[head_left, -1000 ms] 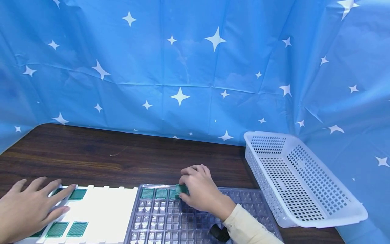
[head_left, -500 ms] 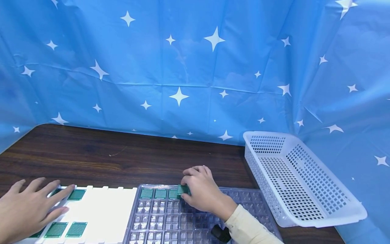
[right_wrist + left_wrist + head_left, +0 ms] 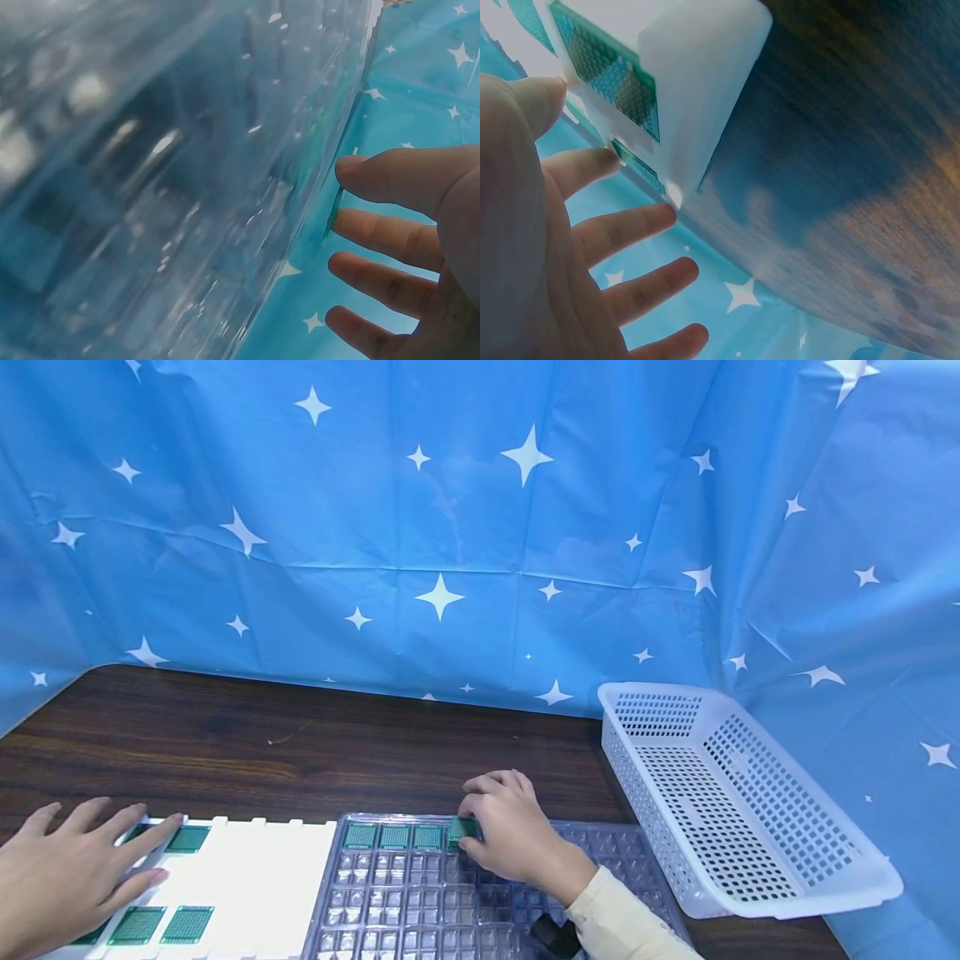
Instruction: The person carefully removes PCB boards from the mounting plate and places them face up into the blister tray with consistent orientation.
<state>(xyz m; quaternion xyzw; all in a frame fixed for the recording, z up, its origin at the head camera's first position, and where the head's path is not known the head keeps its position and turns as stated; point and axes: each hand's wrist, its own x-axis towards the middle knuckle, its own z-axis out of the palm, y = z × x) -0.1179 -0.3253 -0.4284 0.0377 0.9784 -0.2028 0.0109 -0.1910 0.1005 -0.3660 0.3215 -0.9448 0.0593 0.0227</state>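
My right hand (image 3: 517, 831) pinches a green perforated circuit board (image 3: 459, 832) between thumb and index finger. It is at the back row of a clear plastic compartment tray (image 3: 420, 893), right beside a third board (image 3: 428, 837) lying in its slot. In the right wrist view that pinched circuit board (image 3: 339, 199) shows edge-on at the fingertips, close over the tray. My left hand (image 3: 78, 868) spreads its fingers over the left side of a white slotted panel (image 3: 255, 877), fingertips at its edge. Green boards (image 3: 187, 925) lie on this panel, some partly hidden by the hand.
Two more green boards (image 3: 377, 837) fill the tray's back-left slots. A white perforated basket (image 3: 675, 827) stands to the right of the tray on the dark wooden table (image 3: 300, 743). Behind hangs a blue star-patterned cloth (image 3: 480, 527). A black strap (image 3: 555, 935) is at the right wrist.
My right hand has shifted slightly right with the pinched circuit board, which is now a little lower; the third board in the row shows fully. My left hand stays put.
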